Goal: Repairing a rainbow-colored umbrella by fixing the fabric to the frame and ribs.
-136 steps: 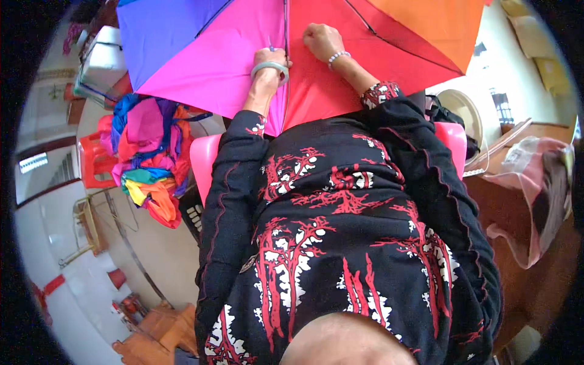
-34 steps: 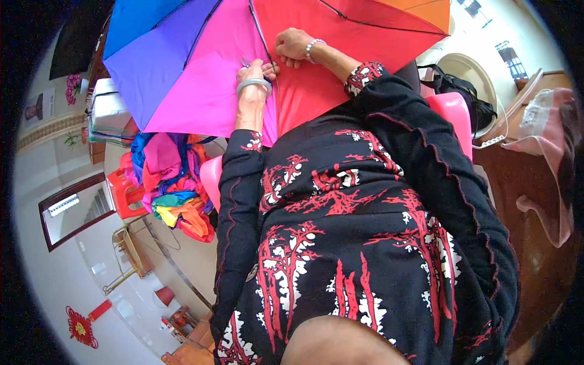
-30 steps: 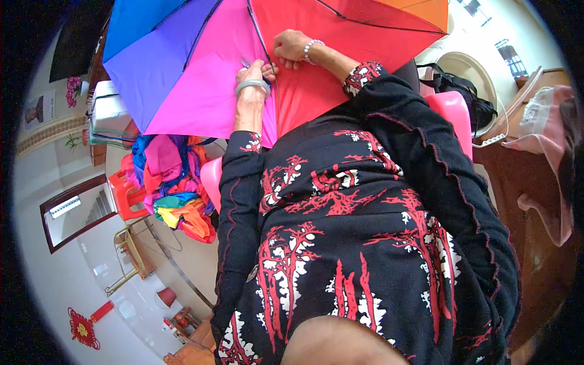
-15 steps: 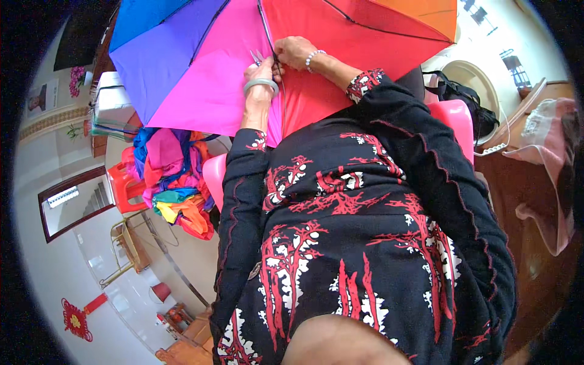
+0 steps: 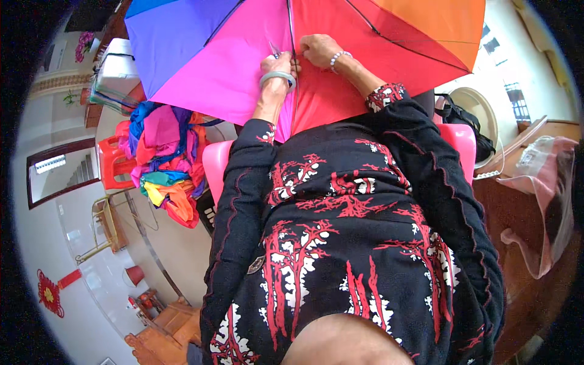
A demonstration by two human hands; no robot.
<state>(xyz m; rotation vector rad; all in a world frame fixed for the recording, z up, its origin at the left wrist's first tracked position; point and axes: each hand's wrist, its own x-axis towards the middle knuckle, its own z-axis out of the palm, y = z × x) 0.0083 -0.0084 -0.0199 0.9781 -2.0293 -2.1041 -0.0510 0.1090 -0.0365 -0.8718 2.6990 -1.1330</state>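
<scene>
both hands have drifted right: left hand and right hand pinch the umbrella seam.

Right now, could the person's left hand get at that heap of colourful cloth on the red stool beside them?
Probably not without letting go. The left hand is up at the umbrella canopy, beside the right hand on the seam. The cloth heap lies lower to the left, with nothing between, but looks a stretch away.
</scene>
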